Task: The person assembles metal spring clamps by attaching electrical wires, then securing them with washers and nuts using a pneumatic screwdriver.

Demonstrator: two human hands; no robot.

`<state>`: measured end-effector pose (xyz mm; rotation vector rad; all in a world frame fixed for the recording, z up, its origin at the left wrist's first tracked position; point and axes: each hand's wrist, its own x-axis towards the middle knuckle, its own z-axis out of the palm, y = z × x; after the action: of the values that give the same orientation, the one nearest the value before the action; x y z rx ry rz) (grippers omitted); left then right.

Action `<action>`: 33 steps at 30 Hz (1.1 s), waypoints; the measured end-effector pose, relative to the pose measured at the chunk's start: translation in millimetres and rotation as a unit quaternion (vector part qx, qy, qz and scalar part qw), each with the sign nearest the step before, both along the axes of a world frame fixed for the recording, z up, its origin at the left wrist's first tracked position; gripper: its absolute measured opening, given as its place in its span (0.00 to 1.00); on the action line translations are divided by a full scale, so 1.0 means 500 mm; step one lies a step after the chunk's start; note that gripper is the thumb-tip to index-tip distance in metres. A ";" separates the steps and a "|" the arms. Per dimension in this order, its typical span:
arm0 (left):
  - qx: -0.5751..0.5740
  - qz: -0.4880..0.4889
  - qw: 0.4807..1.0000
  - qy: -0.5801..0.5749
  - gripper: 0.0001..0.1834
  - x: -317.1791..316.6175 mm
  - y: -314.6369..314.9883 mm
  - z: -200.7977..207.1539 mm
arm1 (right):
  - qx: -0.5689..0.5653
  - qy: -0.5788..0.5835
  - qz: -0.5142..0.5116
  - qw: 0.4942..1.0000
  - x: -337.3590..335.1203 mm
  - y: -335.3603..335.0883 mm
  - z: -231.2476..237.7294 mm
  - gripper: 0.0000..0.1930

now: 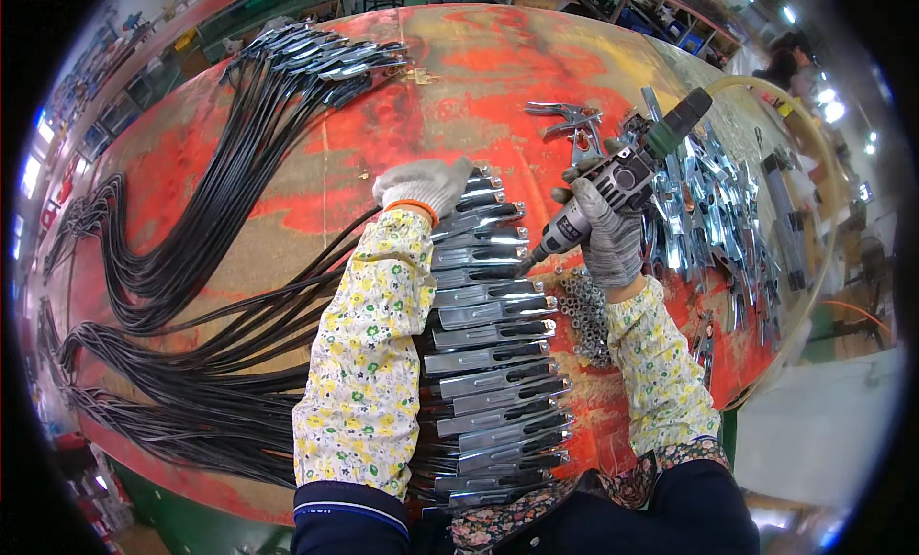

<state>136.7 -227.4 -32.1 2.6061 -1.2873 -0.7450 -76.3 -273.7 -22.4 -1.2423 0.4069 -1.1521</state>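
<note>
A row of shiny spring clamps (pixel 493 359) runs down the table in front of me, with black cables leading left from them. My left hand (pixel 421 185), in a white glove, is closed at the far end of this row; whatever its fingers hold is hidden. In a grey glove, my right hand (pixel 613 237) grips a grey and dark green power driver (pixel 622 175). The driver's tip slants down left, close to the clamps' right ends. Just right of the row lies a pile of small metal nuts (pixel 584 311).
A heap of loose clamps (pixel 713 220) covers the table's right side, and another clamp (pixel 574 124) lies beyond the driver. Bundled black cables with clamps (pixel 321 62) stretch across the far left. A pale yellowish hose (pixel 831 172) loops around the right.
</note>
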 end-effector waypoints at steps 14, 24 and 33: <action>-0.113 -0.105 0.966 -0.206 0.25 -0.009 0.065 0.018 | -0.036 0.017 -0.056 0.998 -0.021 0.028 0.030 0.29; -0.305 -0.334 0.879 -0.152 0.12 -0.162 0.199 0.004 | 0.009 -0.027 -0.047 0.998 -0.082 0.023 0.025 0.29; -0.284 -0.303 0.902 -0.118 0.12 -0.171 0.209 -0.014 | 0.017 -0.037 -0.050 0.998 -0.068 0.038 0.008 0.26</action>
<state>51.0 -123.2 -38.9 1.8646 -2.0509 -0.0590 -110.2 -254.9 -18.4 -1.1570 0.4356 -1.2675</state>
